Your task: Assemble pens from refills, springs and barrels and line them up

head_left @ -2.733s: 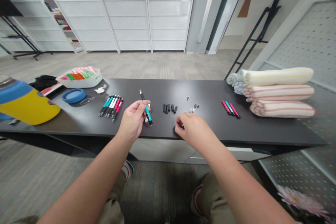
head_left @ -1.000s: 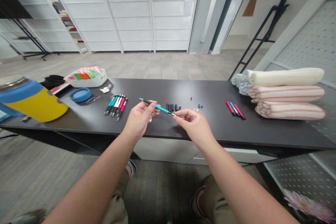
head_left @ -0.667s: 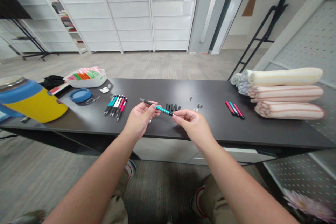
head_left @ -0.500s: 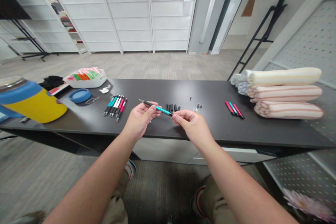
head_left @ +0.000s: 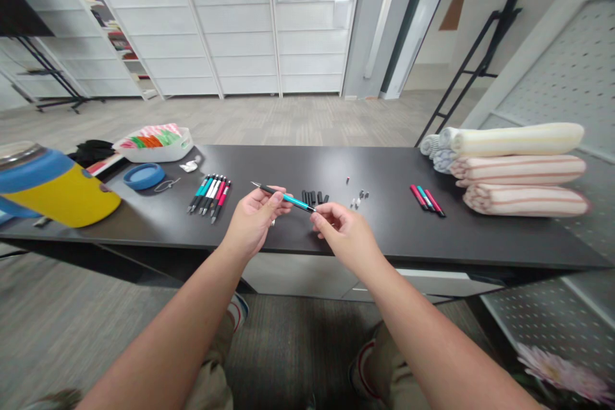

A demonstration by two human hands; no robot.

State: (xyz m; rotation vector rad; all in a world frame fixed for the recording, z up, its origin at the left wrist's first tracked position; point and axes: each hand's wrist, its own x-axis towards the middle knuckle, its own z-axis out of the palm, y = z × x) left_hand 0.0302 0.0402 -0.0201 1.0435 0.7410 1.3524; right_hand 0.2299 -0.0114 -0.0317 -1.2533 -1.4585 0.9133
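Observation:
A teal-and-black pen (head_left: 298, 203) is held level above the table, its pointed tip to the left. My left hand (head_left: 254, 218) is closed round its black grip with thumb and fingers. With thumb and fingertips, my right hand (head_left: 346, 229) pinches the rear end; whether a small part sits in that pinch is hidden. Just behind the pen lie several short black pieces (head_left: 313, 196) in a row. Tiny grey and clear parts (head_left: 361, 195) lie beyond my right hand, near a small red-tipped piece (head_left: 348, 180). Left of my hands is a row of assembled-looking pens (head_left: 209, 195).
Teal and pink barrels (head_left: 426, 199) lie right, before rolled towels (head_left: 523, 170). At the left stand a yellow-and-blue tumbler (head_left: 62, 189), a blue lid (head_left: 144, 176) and a white basket (head_left: 163, 151) of colourful packets. The dark table's (head_left: 461, 237) front edge runs below my wrists.
My right hand has shifted very slightly at the pen's rear end, and more of that end shows. The pen stays in my left hand. The view has drifted slightly.

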